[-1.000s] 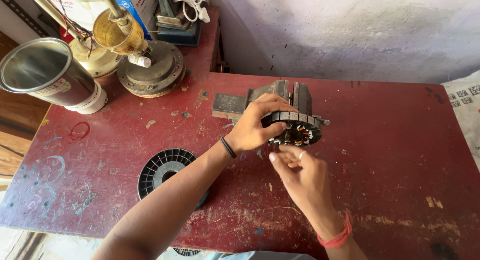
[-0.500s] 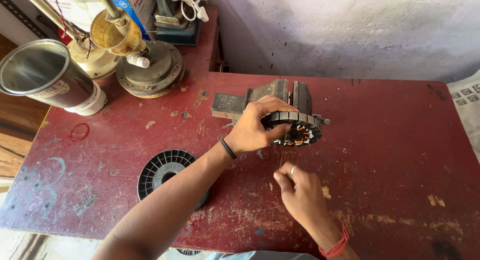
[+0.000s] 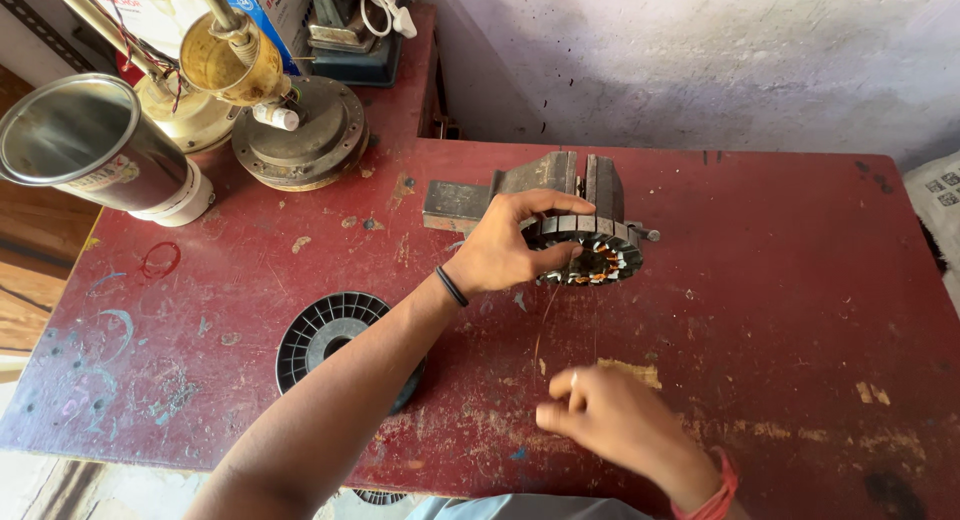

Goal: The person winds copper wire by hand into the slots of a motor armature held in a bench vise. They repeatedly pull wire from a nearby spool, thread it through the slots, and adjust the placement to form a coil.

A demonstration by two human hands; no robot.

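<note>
Left hand [image 3: 505,250] is wrapped over the stator [image 3: 585,250] in the middle of the frame, fingers closed on its rim, right at the vise [image 3: 560,180]. Right hand [image 3: 610,420] sits lower centre, fingers pinched on a thin wire [image 3: 545,315] running up to the stator. Black spool [image 3: 330,335] lies left on the red bench [image 3: 780,280], metal can [image 3: 90,145] upper left.

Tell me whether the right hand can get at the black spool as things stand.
Probably not directly: the left forearm lies across the black spool, between it and the right hand. The spool's left part stays uncovered.
</note>
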